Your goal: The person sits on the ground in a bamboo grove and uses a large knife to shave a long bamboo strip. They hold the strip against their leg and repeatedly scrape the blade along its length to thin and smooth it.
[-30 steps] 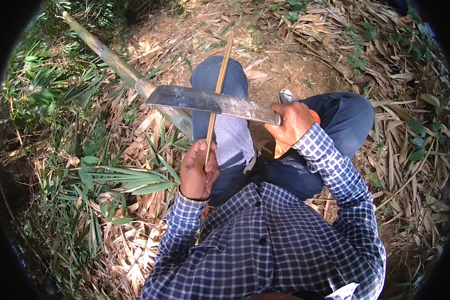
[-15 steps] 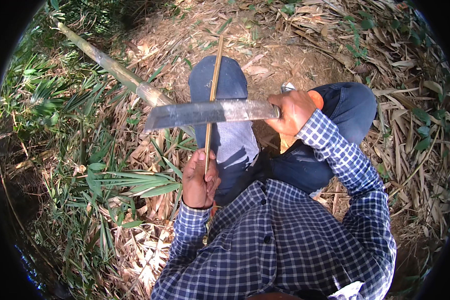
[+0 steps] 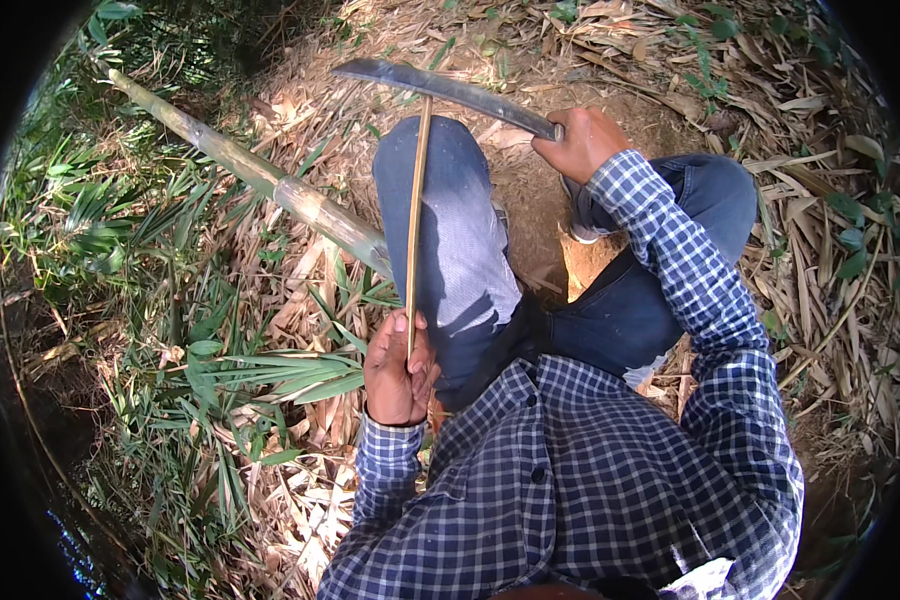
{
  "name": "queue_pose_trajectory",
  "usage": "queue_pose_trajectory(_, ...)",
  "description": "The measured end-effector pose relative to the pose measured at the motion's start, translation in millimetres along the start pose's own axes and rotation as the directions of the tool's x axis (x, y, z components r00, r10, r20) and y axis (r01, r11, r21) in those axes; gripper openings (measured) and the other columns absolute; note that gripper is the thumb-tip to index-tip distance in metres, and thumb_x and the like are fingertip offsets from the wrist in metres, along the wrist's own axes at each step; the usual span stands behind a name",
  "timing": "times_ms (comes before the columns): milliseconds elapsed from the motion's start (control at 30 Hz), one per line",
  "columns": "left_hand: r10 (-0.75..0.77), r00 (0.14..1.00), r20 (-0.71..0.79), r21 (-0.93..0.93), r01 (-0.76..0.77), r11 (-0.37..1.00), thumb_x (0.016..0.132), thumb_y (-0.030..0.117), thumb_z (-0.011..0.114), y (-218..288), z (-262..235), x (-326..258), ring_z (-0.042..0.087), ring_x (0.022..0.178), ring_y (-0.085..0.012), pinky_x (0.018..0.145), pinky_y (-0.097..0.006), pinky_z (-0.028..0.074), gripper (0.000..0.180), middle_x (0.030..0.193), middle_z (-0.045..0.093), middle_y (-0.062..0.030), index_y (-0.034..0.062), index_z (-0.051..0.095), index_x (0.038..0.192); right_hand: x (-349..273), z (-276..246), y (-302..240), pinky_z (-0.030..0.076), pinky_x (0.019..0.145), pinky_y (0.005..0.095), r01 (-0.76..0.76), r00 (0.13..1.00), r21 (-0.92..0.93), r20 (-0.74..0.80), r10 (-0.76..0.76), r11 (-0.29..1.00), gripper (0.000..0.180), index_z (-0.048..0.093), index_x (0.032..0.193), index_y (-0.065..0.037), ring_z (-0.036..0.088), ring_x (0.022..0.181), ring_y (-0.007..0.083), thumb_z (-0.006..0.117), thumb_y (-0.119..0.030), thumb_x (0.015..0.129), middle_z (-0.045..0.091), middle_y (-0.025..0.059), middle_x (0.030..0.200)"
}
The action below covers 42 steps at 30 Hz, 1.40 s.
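My left hand (image 3: pixel 400 368) is closed around the near end of a thin bamboo strip (image 3: pixel 417 210). The strip runs away from me along the top of my left thigh and knee. My right hand (image 3: pixel 582 143), beyond my right shin, grips the handle of a machete (image 3: pixel 450 90). Its long dark blade points left and lies across the strip's far end, past my left knee. The handle is mostly hidden inside my fingers, and the blade covers the strip's tip.
A thick bamboo pole (image 3: pixel 230 155) slants from the upper left down to my left knee (image 3: pixel 435 150). Green leaves (image 3: pixel 290 372) lie left of my left hand. Dry bamboo leaves (image 3: pixel 820 220) cover the ground on the right, with bare brown soil (image 3: pixel 630 90) ahead.
The machete has moved away from me along the strip, from above my thigh to beyond the knee, and its blade has turned. My left hand keeps its hold almost in place.
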<state>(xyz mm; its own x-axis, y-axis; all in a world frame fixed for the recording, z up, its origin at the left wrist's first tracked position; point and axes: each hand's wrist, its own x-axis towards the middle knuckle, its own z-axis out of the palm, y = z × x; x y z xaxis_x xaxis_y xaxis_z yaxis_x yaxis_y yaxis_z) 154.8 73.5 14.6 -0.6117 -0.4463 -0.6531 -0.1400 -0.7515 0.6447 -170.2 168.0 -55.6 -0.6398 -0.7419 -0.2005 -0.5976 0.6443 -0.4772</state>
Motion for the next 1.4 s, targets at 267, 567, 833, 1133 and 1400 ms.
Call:
queue_pose_trajectory(267, 0.093, 0.992, -0.089, 0.255, -0.068, 0.965, 0.107, 0.028, 0.04, 0, 10, 9, 0.027, 0.039, -0.0035, 0.035, -0.02, 0.023, 0.031, 0.059, 0.041, 0.0029, 0.0009, 0.054, 0.11, -83, 3, -25, 0.052, 0.06, 0.0465, 0.188, 0.976, 0.155, 0.082, -0.202, 0.97, 0.028, 0.071, 0.086, -0.003, 0.065, 0.062, 0.0383, 0.069, -0.029, 0.074, 0.063, 0.0197, 0.063)
queue_pose_trajectory(567, 0.099, 0.992, -0.074, 0.358, -0.066, 0.931, 0.107, 0.027, 0.037, -1, 8, 2, 0.028, 0.045, -0.0034, 0.042, -0.021, 0.021, 0.031, 0.057, 0.039, 0.0042, 0.0037, 0.054, 0.098, -65, 19, -18, 0.053, 0.061, 0.0485, 0.135, 0.987, 0.094, 0.069, -0.142, 0.986, 0.036, 0.073, 0.093, -0.006, 0.065, 0.061, 0.0385, 0.068, -0.037, 0.074, 0.064, 0.0193, 0.063)
queue_pose_trajectory(833, 0.105, 0.992, -0.074, 0.309, -0.078, 0.948, 0.105, 0.03, 0.043, -6, -3, -4, 0.026, 0.039, -0.0033, 0.036, -0.02, 0.02, 0.03, 0.056, 0.039, 0.0045, 0.004, 0.054, 0.098, -67, 21, -14, 0.051, 0.059, 0.0473, 0.278, 0.957, 0.133, 0.052, -0.286, 0.951, 0.029, 0.07, 0.083, -0.003, 0.064, 0.062, 0.0394, 0.069, -0.031, 0.074, 0.063, 0.0199, 0.061)
queue_pose_trajectory(1133, 0.032, 0.997, -0.075, 0.321, -0.006, 0.947, 0.106, 0.029, 0.039, -3, -4, -14, 0.029, 0.044, -0.0035, 0.042, -0.021, 0.021, 0.031, 0.055, 0.038, 0.0043, 0.0041, 0.055, 0.096, -65, 17, -19, 0.054, 0.061, 0.0473, 0.263, 0.962, 0.048, 0.061, -0.266, 0.964, 0.031, 0.074, 0.088, -0.006, 0.066, 0.063, 0.0394, 0.068, -0.033, 0.074, 0.065, 0.0196, 0.065)
queue_pose_trajectory(1400, 0.022, 0.997, -0.081, 0.268, 0.0, 0.963, 0.106, 0.026, 0.041, -3, -9, -18, 0.029, 0.047, -0.0033, 0.044, -0.021, 0.021, 0.029, 0.056, 0.038, 0.004, 0.0033, 0.054, 0.095, -56, 20, -13, 0.052, 0.061, 0.0475, 0.214, 0.975, 0.124, 0.033, -0.22, 0.969, 0.032, 0.071, 0.09, -0.005, 0.064, 0.062, 0.0399, 0.067, -0.031, 0.073, 0.062, 0.0207, 0.06)
